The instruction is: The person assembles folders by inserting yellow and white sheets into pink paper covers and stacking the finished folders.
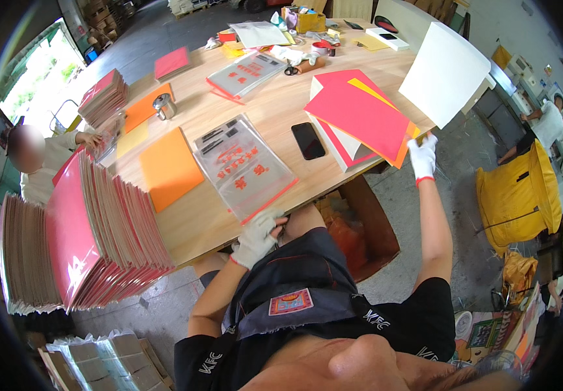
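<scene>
My left hand [257, 241], in a white glove with bare fingertips, is at the table's near edge with its fingers apart and nothing visible in them. Just beyond it lies a stack of clear plastic bags [245, 166] with red print and a red edge. At the table's right corner my right hand [423, 158], also gloved, has its fingers closed at the edge of an orange sheet [401, 155]. A pink-red sheet [363, 111] covers most of that sheet. Both overlap a pile of red and white sheets [340, 146]. A black phone [309, 141] lies left of the pile.
Tall stacks of red folders [109, 228] stand at the left, beside a seated co-worker [40, 156]. A large white sheet [445, 75] rises at the right corner. Orange sheets [170, 168], a metal mug [163, 106] and more printed bags [247, 73] lie across the wooden table [197, 238].
</scene>
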`<state>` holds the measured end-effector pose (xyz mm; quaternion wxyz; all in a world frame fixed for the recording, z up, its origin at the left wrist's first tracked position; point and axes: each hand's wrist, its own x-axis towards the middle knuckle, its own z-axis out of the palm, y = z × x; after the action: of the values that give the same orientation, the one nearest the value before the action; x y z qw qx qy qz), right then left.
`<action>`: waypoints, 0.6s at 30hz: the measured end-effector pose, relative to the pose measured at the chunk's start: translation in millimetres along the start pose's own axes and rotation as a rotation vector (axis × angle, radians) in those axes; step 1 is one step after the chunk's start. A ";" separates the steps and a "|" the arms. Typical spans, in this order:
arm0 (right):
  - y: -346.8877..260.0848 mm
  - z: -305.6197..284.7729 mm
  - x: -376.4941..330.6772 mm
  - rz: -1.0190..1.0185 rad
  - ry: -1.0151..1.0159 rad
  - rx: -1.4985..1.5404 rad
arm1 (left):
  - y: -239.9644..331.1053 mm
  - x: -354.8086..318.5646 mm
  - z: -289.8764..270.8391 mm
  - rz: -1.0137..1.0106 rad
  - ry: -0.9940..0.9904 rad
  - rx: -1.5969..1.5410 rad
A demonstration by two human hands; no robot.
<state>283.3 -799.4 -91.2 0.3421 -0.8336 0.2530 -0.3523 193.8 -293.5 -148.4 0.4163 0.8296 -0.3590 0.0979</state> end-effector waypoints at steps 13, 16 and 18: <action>-95.3 72.3 -105.7 -0.021 -0.617 0.953 | -53.9 62.3 -79.1 -0.383 0.499 -0.499; -86.3 99.5 -130.5 -0.166 -0.734 0.815 | -58.9 76.6 -105.6 -0.390 0.618 -0.780; -87.5 113.3 -151.0 -0.160 -0.767 0.800 | -87.4 66.5 -116.7 -0.398 0.417 -0.671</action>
<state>291.1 -599.0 -146.9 0.6713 -0.7240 -0.1070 -0.1172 316.9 -204.3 -97.9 0.7369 0.6639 -0.1125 0.0589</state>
